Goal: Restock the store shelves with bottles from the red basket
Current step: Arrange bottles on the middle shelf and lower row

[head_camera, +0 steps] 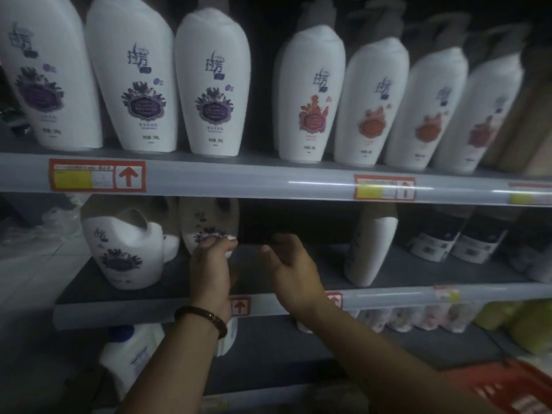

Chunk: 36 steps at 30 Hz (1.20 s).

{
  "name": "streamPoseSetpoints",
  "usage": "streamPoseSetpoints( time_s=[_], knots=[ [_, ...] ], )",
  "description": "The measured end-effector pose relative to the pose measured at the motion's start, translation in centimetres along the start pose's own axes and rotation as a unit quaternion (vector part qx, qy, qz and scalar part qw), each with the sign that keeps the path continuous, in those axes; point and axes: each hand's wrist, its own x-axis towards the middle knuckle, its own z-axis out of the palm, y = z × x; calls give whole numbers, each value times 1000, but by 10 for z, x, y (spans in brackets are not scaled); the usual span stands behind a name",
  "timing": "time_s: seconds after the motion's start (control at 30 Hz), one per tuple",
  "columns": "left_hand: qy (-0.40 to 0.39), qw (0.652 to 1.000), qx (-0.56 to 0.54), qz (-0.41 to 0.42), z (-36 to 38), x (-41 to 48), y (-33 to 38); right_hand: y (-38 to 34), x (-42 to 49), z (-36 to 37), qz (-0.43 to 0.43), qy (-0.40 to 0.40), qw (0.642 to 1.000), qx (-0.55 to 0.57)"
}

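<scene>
On the middle shelf point(388, 297), the left hand point(210, 265) curls its fingers round a white bottle point(209, 221). Just beside it, the right hand point(291, 265) is loose and open.

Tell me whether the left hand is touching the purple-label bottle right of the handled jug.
Touching. In the head view the left hand curls its fingers round the base of the purple-label bottle, no gap.

You see a red price tag point(97, 175) with an up arrow; pink pouches point(418, 318) and yellow-green packs point(521, 324) lie lower right.
</scene>
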Motion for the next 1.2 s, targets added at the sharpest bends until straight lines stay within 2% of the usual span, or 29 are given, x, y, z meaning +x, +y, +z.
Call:
streamPoseSetpoints(
  time_s=[0.27, 0.47, 0.67, 0.87, 1.2],
  knots=[
    [-54, 997, 53, -24, 28, -50, -27, 21, -61, -93, 8, 55, 998, 29],
    [-102, 988, 104, -42, 52, -92, -58, 53, -102, -167, 80, 68, 991, 81],
    [-180, 959, 209, -67, 89, -142, -113, 87, -148, -230, 134, 107, 982, 84],
    [-222, 940, 243, -93, 120, -167, -152, 113, -176, -275, 157, 131, 976, 71],
    [-296, 883, 328, -156, 163, -208, -218, 152, -201, -343, 208, 167, 963, 44]
  ],
)
